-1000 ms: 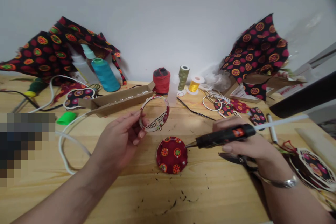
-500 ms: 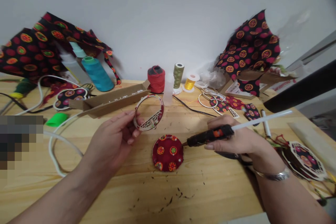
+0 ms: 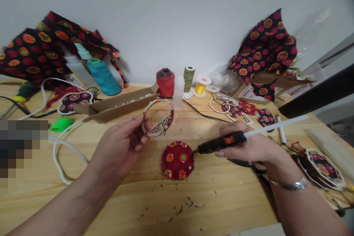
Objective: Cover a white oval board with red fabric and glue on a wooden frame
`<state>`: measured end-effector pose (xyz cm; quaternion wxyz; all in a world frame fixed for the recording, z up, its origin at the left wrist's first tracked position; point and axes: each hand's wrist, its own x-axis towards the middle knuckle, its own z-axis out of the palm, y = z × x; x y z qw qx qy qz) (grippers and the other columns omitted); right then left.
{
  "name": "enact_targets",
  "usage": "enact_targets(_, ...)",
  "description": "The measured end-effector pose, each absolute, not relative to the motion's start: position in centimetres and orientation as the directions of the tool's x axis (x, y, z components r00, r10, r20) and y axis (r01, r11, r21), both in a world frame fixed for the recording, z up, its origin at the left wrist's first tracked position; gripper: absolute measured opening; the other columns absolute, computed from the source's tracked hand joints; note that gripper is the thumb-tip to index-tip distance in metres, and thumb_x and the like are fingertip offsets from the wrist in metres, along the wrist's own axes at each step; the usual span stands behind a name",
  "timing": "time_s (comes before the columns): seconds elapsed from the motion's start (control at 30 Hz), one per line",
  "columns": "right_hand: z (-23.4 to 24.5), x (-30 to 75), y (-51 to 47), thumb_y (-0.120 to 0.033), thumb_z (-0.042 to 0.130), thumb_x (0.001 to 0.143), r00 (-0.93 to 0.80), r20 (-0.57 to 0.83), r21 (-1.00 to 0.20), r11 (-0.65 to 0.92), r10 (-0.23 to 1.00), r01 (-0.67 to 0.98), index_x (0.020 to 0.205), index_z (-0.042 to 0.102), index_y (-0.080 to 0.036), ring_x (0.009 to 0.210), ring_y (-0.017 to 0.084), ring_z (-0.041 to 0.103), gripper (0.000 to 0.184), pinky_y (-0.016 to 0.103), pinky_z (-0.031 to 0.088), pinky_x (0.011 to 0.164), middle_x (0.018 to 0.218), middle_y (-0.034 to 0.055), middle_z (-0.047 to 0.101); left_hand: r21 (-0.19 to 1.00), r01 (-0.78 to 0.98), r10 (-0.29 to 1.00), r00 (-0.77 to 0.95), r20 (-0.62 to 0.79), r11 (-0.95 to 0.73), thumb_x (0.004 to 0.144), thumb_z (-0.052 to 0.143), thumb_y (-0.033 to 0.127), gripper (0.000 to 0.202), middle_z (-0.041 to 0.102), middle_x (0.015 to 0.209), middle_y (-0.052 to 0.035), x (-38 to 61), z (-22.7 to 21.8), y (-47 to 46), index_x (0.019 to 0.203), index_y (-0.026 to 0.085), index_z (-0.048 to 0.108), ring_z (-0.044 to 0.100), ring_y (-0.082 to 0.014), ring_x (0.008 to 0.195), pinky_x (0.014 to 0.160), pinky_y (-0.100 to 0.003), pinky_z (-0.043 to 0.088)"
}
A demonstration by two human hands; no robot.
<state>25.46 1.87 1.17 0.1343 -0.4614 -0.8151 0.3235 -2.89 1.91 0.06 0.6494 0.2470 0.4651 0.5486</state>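
Note:
My left hand (image 3: 121,140) is raised above the table and holds a thin laser-cut wooden ring (image 3: 145,122) by its edge. The ring has red fabric inside and fretwork along its lower part (image 3: 161,127). My right hand (image 3: 246,144) grips a black hot glue gun (image 3: 221,143), with a white glue stick (image 3: 276,125) running out behind it. The gun's metal nozzle sits at the right edge of a round red patterned fabric disc (image 3: 177,160), which lies flat on the table between my hands.
The wooden table (image 3: 221,199) has dark scraps scattered near the front. Behind my hands lie a cardboard strip (image 3: 116,105), thread spools (image 3: 165,83), a plastic bottle (image 3: 178,92), white cable (image 3: 59,158) and patterned fabric (image 3: 262,49). Scissors (image 3: 243,163) lie under my right hand.
The whole scene sits slightly further left and higher in the view. My hands keep the same hold on the ring and glue gun, and the nozzle stays at the disc's edge.

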Motion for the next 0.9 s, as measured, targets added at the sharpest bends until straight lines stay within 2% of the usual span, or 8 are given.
enact_targets(0.23, 1.4, 25.6, 2.0, -0.043, 0.068, 0.071, -0.554, -0.059, -0.651, 0.388, 0.831, 0.652, 0.058, 0.054, -0.017, 0.048, 0.009, 0.041, 0.032, 0.023, 0.033, 0.043, 0.052, -0.003, 0.048, 0.842, -0.472, 0.952, -0.021, -0.307, 0.261, 0.08, 0.055, 0.01, 0.012, 0.057, 0.058, 0.0007, -2.9, 0.2, 1.8, 0.07, 0.013, 0.062, 0.045, -0.0045, 0.042, 0.033, -0.011, 0.031)
enact_targets(0.33, 1.3, 25.9, 1.9, -0.041, 0.069, 0.07, -0.582, -0.05, -0.701, 0.386, 0.812, 0.599, 0.06, 0.054, -0.017, 0.05, 0.01, 0.041, 0.031, 0.023, 0.034, 0.044, 0.055, -0.0026, 0.049, 0.849, -0.462, 0.954, -0.024, -0.3, 0.255, 0.081, 0.054, 0.009, 0.013, 0.057, 0.058, 0.0009, -3.0, 0.2, 1.7, 0.071, 0.012, 0.062, 0.046, -0.0043, 0.042, 0.033, -0.011, 0.031)
enact_targets(0.4, 1.1, 26.2, 1.8, -0.041, 0.07, 0.07, -0.613, -0.02, -0.783, 0.369, 0.79, 0.501, 0.061, 0.054, -0.017, 0.05, 0.01, 0.041, 0.03, 0.024, 0.034, 0.046, 0.055, -0.0026, 0.048, 0.853, -0.459, 0.956, -0.024, -0.291, 0.248, 0.081, 0.053, 0.01, 0.012, 0.057, 0.058, 0.001, -3.1, 0.0, 1.8, 0.072, 0.012, 0.062, 0.046, -0.0043, 0.042, 0.032, -0.01, 0.031)
enact_targets(0.53, 0.8, 26.7, 1.5, -0.046, 0.072, 0.065, -0.624, 0.151, -0.941, 0.305, 0.767, 0.147, 0.066, 0.056, -0.018, 0.054, 0.013, 0.043, 0.032, 0.028, 0.036, 0.051, 0.057, -0.0018, 0.047, 0.86, -0.449, 0.955, -0.043, -0.293, 0.243, 0.081, 0.051, 0.011, 0.015, 0.056, 0.057, 0.0007, -3.1, -0.4, 2.1, 0.07, 0.011, 0.061, 0.045, -0.0044, 0.04, 0.031, -0.011, 0.031)
enact_targets(0.6, 0.8, 26.8, 1.3, -0.048, 0.072, 0.064, -0.591, 0.206, -0.966, 0.26, 0.78, 0.005, 0.064, 0.057, -0.019, 0.053, 0.013, 0.042, 0.033, 0.028, 0.035, 0.052, 0.055, -0.0021, 0.045, 0.863, -0.443, 0.954, -0.053, -0.296, 0.243, 0.082, 0.051, 0.011, 0.015, 0.057, 0.057, 0.0005, -3.1, -0.5, 2.2, 0.07, 0.011, 0.061, 0.045, -0.0043, 0.04, 0.03, -0.011, 0.03)
enact_targets(0.67, 0.8, 26.7, 1.2, -0.047, 0.072, 0.064, -0.574, 0.224, -0.97, 0.236, 0.788, -0.055, 0.064, 0.058, -0.019, 0.052, 0.013, 0.041, 0.032, 0.028, 0.033, 0.051, 0.054, -0.0023, 0.045, 0.863, -0.439, 0.953, -0.05, -0.3, 0.248, 0.082, 0.05, 0.011, 0.015, 0.056, 0.057, 0.0006, -3.0, -0.4, 2.2, 0.071, 0.011, 0.061, 0.045, -0.0045, 0.04, 0.03, -0.011, 0.03)
enact_targets(0.8, 0.7, 26.2, 1.4, -0.039, 0.074, 0.066, -0.594, 0.227, -0.954, 0.298, 0.772, 0.022, 0.08, 0.062, -0.02, 0.056, 0.014, 0.047, 0.026, 0.027, 0.038, 0.052, 0.062, -0.0007, 0.053, 0.866, -0.436, 0.954, -0.051, -0.295, 0.244, 0.082, 0.05, 0.012, 0.016, 0.056, 0.057, 0.0006, -3.0, -0.3, 2.0, 0.07, 0.012, 0.06, 0.045, -0.0046, 0.04, 0.031, -0.011, 0.031)
enact_targets(0.9, 0.8, 25.2, 1.5, -0.029, 0.075, 0.067, -0.642, 0.177, -0.916, 0.364, 0.746, 0.17, 0.075, 0.062, -0.019, 0.051, 0.012, 0.048, 0.018, 0.024, 0.039, 0.048, 0.06, -0.0017, 0.054, 0.866, -0.438, 0.954, -0.052, -0.295, 0.243, 0.082, 0.05, 0.011, 0.016, 0.057, 0.057, 0.0005, -3.1, -0.3, 2.0, 0.07, 0.012, 0.061, 0.045, -0.0046, 0.04, 0.031, -0.011, 0.031)
